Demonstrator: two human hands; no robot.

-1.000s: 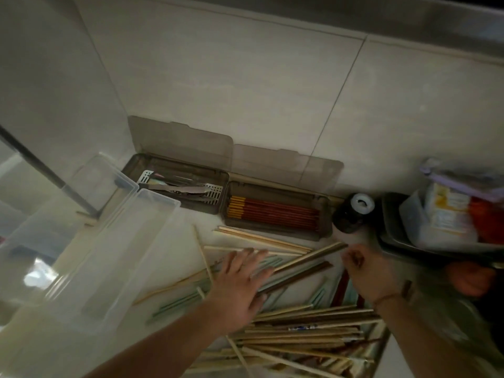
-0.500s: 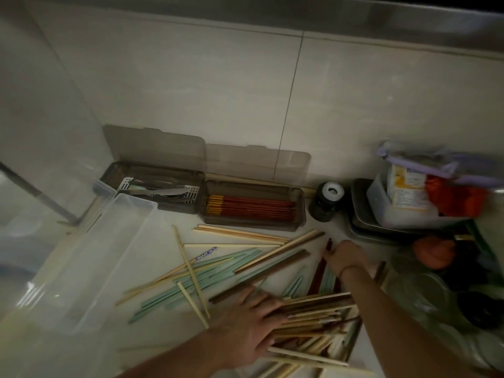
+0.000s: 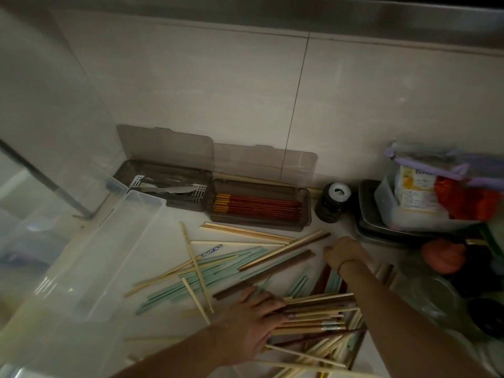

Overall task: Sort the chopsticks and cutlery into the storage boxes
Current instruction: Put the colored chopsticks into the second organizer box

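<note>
The loose pile of wooden, brown and pale green chopsticks (image 3: 245, 268) lies spread on the white counter, some under my left hand (image 3: 251, 320), more just beyond it. I press that hand flat, fingers spread, on a bundle to keep it from rolling. My right hand (image 3: 345, 253) reaches past it, curled; whether it grips anything I cannot tell. Beyond both, the smoky brown storage box of red chopsticks (image 3: 259, 204) stands open. A second ago, my left hand lay farther out among the green ones.
</note>
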